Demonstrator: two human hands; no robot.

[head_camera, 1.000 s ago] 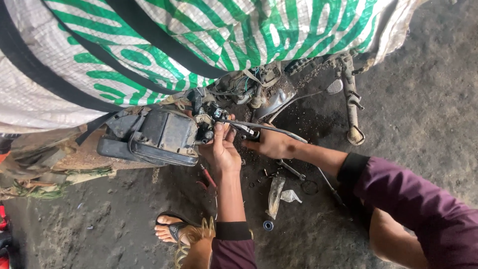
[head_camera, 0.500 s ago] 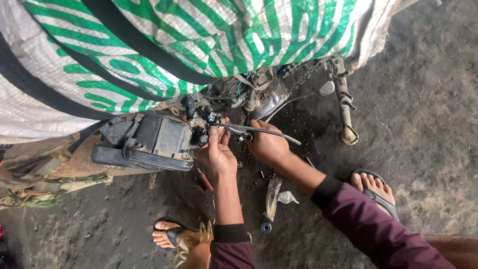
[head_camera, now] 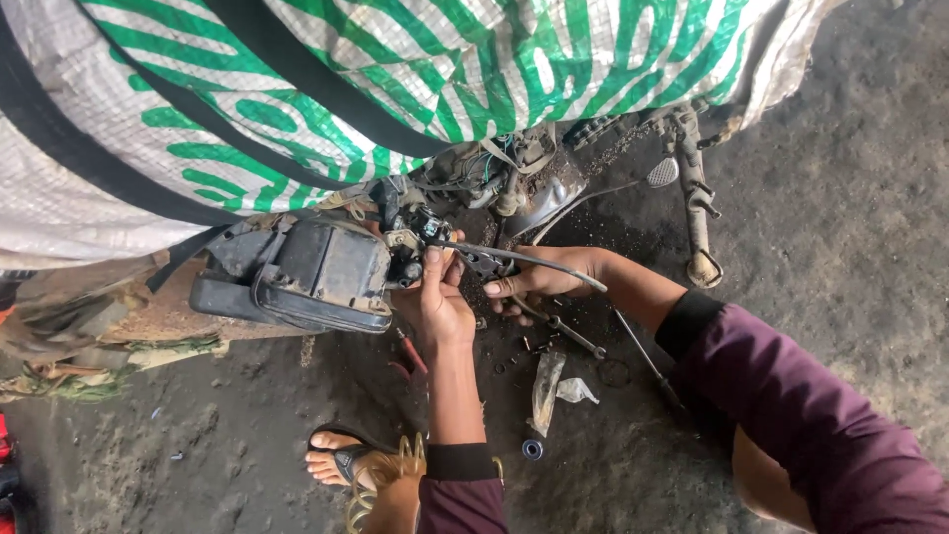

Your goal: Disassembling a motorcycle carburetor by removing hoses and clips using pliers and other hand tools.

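Both of my hands work at the handlebar of a motorcycle lying under a white and green woven tarp (head_camera: 415, 69). My left hand (head_camera: 435, 297) pinches a small black switch housing (head_camera: 420, 237) next to the dark headlight cover (head_camera: 316, 272). My right hand (head_camera: 539, 282) grips the black lever bracket (head_camera: 489, 262), from which a thin grey cable (head_camera: 554, 265) runs out to the right. Purple sleeves cover both forearms.
On the oily concrete below my hands lie a long socket tool (head_camera: 568, 331), a red-handled tool (head_camera: 410, 351), a crumpled clear wrapper (head_camera: 549, 386), a ring (head_camera: 613, 373) and a small blue-centred part (head_camera: 533, 450). A metal stand leg (head_camera: 697, 213) sticks out at right. My sandalled foot (head_camera: 336, 460) rests low.
The view has shifted a little. My right hand has slid left along the cable to the lever bracket, and the foot seen at right half a second ago is out of view.
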